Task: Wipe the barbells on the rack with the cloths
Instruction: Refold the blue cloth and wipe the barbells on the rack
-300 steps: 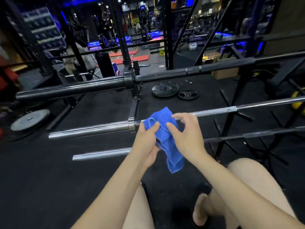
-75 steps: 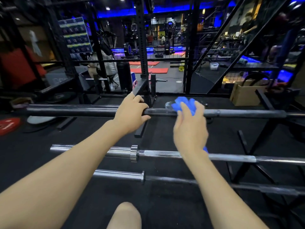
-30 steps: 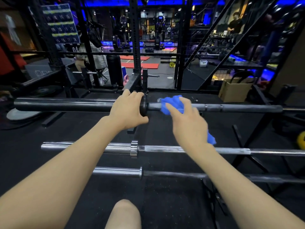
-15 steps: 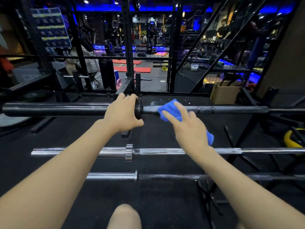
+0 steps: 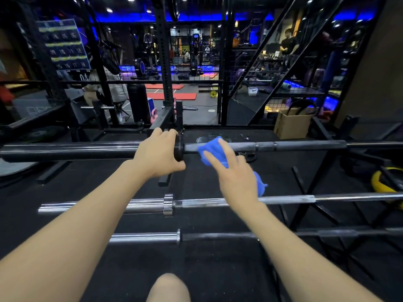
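1. Top barbell [image 5: 283, 146]: black, lying level across the rack [image 5: 314, 177], highest of three bars.
2. Your left hand [image 5: 158, 154]: fingers curled over the top barbell's sleeve, thumb underneath, right beside the collar.
3. Blue cloth [image 5: 212, 152]: draped on the top barbell's shaft just right of the collar, its tail hanging below your palm.
4. Your right hand [image 5: 236, 177]: fingers straight, pressing the blue cloth against the shaft.
5. Middle barbell [image 5: 287, 199]: chrome, untouched, below your hands.
6. Lowest barbell [image 5: 146, 237]: nearest you, untouched.
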